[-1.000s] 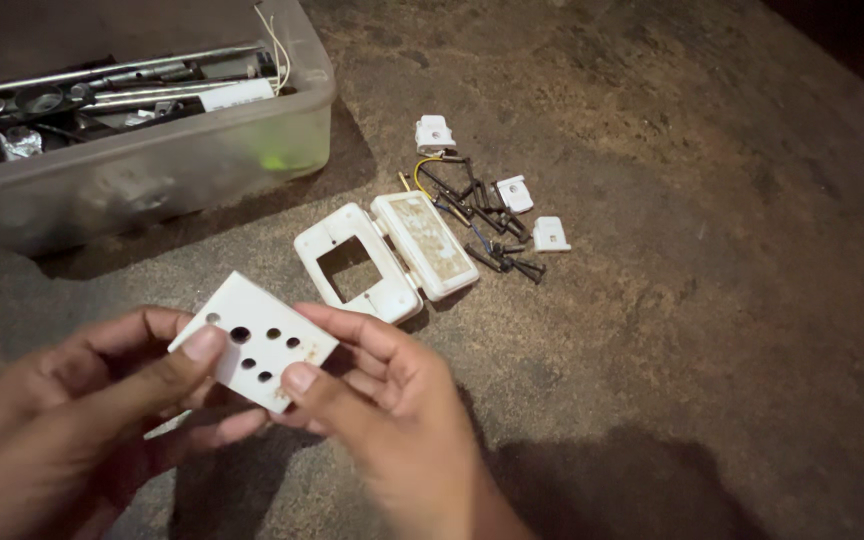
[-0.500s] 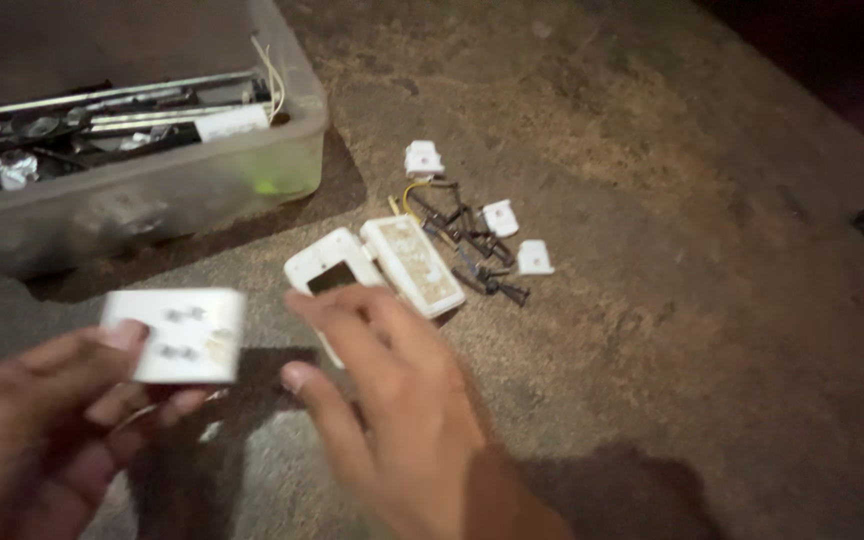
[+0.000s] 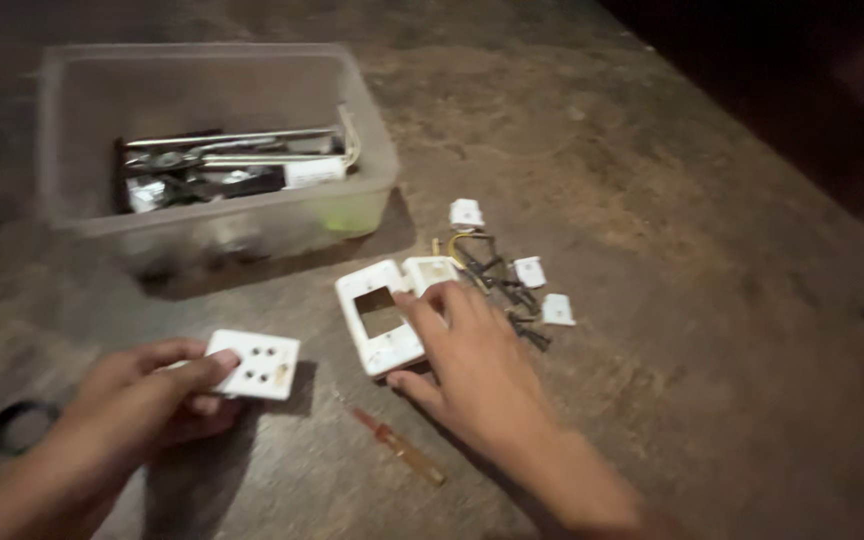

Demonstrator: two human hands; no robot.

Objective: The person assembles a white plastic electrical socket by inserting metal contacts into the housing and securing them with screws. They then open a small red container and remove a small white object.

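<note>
On a mottled brown floor (image 3: 712, 330) (dim room): clear tub (image 3: 372, 150) holding metal tools (image 3: 222, 160); left hand (image 3: 142, 400) pinching socket plate (image 3: 254, 364); right hand (image 3: 477, 365) spread on white frame (image 3: 377, 320).

Left hand (image 3: 142, 400) gripping socket plate (image 3: 254, 364), right hand (image 3: 472, 365) on frame (image 3: 380, 325)

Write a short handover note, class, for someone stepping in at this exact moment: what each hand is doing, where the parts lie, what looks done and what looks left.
Left hand: holds the white socket faceplate by its edge, low over the table.
Right hand: fingers rest on the white frame with a rectangular opening; no grip visible.
Parts: a second white piece lies against the frame; dark screws and wires and small white caps lie to the right; a small screwdriver lies below the right hand; a clear tool box stands behind.
Done: the parts lie separated.
Left: nothing is joined yet.
</note>
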